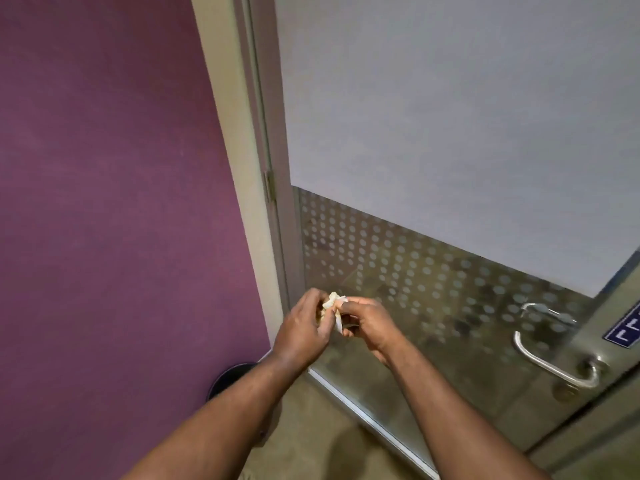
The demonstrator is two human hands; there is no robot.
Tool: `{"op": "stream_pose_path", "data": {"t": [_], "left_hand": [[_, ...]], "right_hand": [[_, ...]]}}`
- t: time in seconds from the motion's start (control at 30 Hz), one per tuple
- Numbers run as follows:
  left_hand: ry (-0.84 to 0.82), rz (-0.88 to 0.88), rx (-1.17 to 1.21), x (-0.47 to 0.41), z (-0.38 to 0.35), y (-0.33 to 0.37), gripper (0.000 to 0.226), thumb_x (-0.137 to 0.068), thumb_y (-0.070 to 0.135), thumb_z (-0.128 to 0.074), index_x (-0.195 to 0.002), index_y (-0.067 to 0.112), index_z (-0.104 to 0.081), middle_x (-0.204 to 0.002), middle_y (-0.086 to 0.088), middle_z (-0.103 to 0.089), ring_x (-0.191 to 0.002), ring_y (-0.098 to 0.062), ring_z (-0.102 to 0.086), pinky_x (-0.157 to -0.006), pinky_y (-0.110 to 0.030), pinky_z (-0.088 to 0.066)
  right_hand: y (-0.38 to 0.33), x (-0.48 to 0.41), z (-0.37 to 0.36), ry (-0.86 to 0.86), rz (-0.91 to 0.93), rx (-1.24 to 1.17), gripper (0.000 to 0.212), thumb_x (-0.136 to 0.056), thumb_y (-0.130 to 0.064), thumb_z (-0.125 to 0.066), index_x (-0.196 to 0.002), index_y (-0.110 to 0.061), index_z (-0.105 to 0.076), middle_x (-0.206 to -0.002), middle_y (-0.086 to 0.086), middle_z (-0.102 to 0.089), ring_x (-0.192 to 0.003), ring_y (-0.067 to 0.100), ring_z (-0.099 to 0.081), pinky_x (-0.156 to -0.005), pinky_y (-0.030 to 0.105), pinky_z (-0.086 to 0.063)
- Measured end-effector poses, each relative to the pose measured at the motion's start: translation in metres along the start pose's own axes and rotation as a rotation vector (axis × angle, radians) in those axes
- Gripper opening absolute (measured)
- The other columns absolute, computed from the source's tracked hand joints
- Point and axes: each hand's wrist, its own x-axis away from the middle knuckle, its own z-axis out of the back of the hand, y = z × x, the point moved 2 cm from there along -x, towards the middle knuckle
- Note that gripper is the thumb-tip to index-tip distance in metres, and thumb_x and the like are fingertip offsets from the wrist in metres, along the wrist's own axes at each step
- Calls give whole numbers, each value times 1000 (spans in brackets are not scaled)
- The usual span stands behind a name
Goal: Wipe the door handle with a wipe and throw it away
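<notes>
A small crumpled white wipe [330, 308] is pinched between both hands in front of the glass door. My left hand [301, 329] grips it from the left and my right hand [369, 323] grips it from the right, fingers curled around it. The steel lever door handle [550, 362] sits at the lower right of the door, well to the right of both hands and untouched. Most of the wipe is hidden by my fingers.
The glass door [450, 133] has a frosted upper panel and a dotted band below. A purple wall [104, 202] fills the left. A dark round bin [232, 379] stands on the floor by the wall, below my left forearm. A blue sign [623, 332] is at the right edge.
</notes>
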Motion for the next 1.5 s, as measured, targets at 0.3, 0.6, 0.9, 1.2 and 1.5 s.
{"op": "stream_pose_path", "data": {"t": [0.3, 0.6, 0.9, 1.2, 1.5], "left_hand": [[147, 161, 30, -13, 91, -80, 49, -104, 20, -49, -148, 40, -39, -110, -5, -74, -92, -25, -71, -78, -43, -59], [81, 339, -16, 17, 125, -171, 60, -107, 37, -39, -159, 47, -9, -143, -8, -60, -124, -32, -61, -100, -50, -53], [2, 373, -482, 59, 158, -272, 59, -109, 30, -37, -163, 16, -18, -171, -3, -12, -158, -16, -1, -127, -33, 2], [-92, 475, -591, 55, 145, -344, 62, -110, 33, -33, -164, 14, -10, -172, -4, -3, -158, -17, 7, -128, -36, 3], [-75, 558, -566, 53, 118, -372, 64, -109, 35, -31, -164, 16, -4, -172, -2, 2, -154, -10, 15, -123, -30, 9]], "right_hand": [[-18, -43, -125, -144, 273, 336, 58, -78, 13, -69, -128, -15, -64, -105, -2, -68, -76, -2, -65, -69, 14, -50], [36, -85, -207, -81, 404, 805, 19, -86, -12, -72, -102, -19, -78, -92, -8, -75, -78, 0, -63, -64, 2, -39], [129, -147, -225, -215, 199, 1065, 31, -80, -12, -56, -101, -13, -80, -104, 7, -77, -94, 26, -71, -80, 25, -52], [207, -221, -232, -259, 174, 1121, 30, -93, -21, -62, -120, -14, -73, -120, 8, -71, -104, 24, -67, -92, 30, -51], [247, -233, -227, -235, 548, 1199, 41, -86, -4, -68, -125, 9, -66, -127, 25, -67, -119, 37, -66, -100, 48, -54]]}}
